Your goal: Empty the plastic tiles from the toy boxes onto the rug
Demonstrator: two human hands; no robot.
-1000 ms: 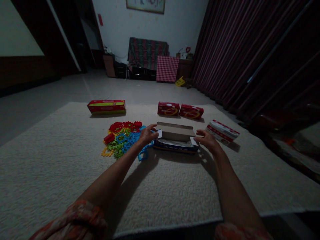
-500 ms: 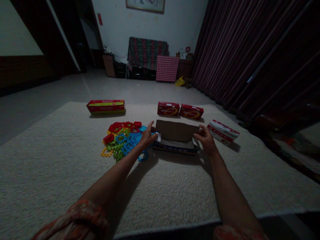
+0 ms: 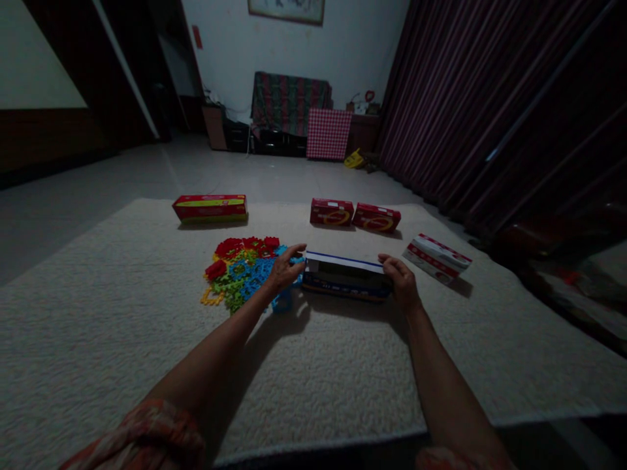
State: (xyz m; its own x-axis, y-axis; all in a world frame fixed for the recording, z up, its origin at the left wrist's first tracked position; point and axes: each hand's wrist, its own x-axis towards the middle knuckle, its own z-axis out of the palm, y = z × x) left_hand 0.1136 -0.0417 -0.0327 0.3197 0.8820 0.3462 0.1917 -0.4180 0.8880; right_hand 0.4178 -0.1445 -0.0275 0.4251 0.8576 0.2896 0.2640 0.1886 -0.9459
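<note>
A dark blue cardboard box (image 3: 345,288) lies on the pale quilted mat, its white-edged lid folded forward and partly down, with a dark gap below the lid. My left hand (image 3: 287,267) is at the box's left end, fingers apart, fingertips touching the lid's corner. At the right end my right hand (image 3: 400,277) pinches the lid's corner between thumb and fingers. Beside my left hand spreads a pile of red, green, yellow and blue interlocking plastic pieces (image 3: 245,271). Whatever is inside the box is hidden.
A long red and yellow-green box (image 3: 210,207) lies at the mat's back left. Two red boxes (image 3: 332,212) (image 3: 376,218) stand side by side behind the blue box. A white and red box (image 3: 437,257) lies to the right. Farther back are a low cabinet and dark curtains.
The raised brown lid has come forward and down over the box, showing its white edge. Both hands moved with it, and my right hand's fingers closed on the lid's corner.
</note>
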